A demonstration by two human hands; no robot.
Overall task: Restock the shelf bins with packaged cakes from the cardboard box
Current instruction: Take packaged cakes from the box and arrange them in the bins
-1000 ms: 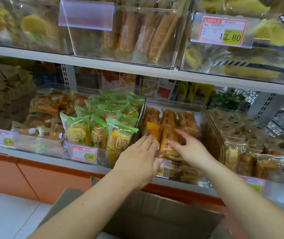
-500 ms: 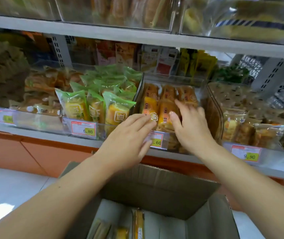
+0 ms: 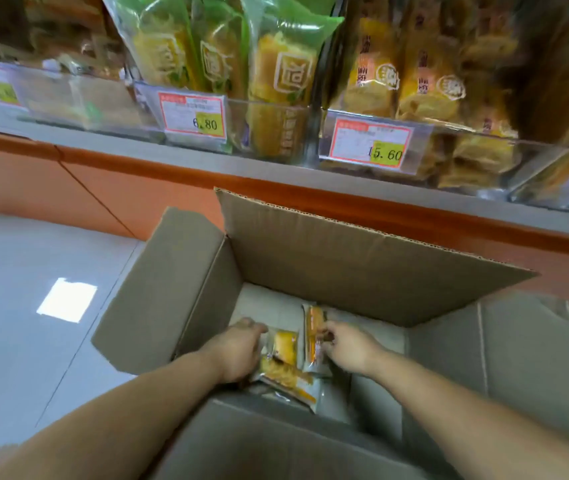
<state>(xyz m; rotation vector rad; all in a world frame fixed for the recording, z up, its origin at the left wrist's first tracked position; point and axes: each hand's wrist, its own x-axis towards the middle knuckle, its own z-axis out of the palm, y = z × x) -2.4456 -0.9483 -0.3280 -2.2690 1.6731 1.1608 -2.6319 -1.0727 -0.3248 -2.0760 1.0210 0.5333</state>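
As you look down into the open cardboard box (image 3: 362, 268), both your hands are inside it. Your right hand (image 3: 349, 348) pinches an orange-wrapped cake (image 3: 313, 336) standing on edge, thumb and fingers closed on its side. Your left hand (image 3: 240, 351) lies against two more packaged cakes (image 3: 285, 362) at the box bottom; its fingers are hidden, so you cannot tell whether it grips them. Above, the clear shelf bin (image 3: 518, 150) behind the 15.60 price tag (image 3: 371, 145) holds similar orange packets, just beside green-wrapped cakes (image 3: 276, 64).
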